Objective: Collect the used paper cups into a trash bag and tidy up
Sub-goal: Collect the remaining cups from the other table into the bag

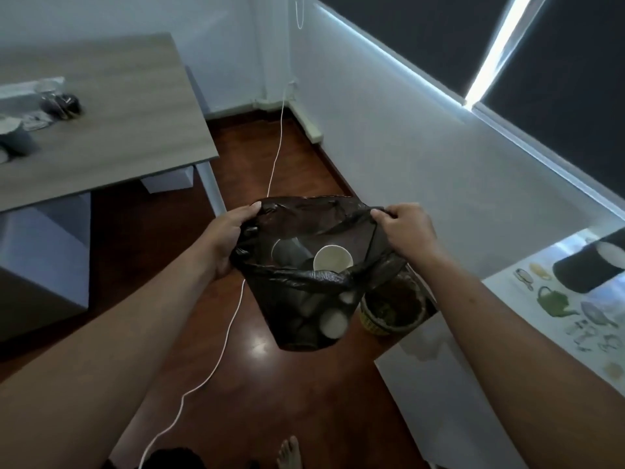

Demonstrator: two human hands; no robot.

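Fingers [252, 208] of both hands clamped on translucent black trash bag [304, 299], paper cups [333, 258] inside.

Likely a small office or meeting room: grey laminate table [101, 130] near white walls, dark roller blinds [422, 38] right of it, wood floor [297, 384] below.

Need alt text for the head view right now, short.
Both hands, left hand and right hand, hold open a thin black plastic trash bag above a dark wooden floor; white paper cups lie inside.
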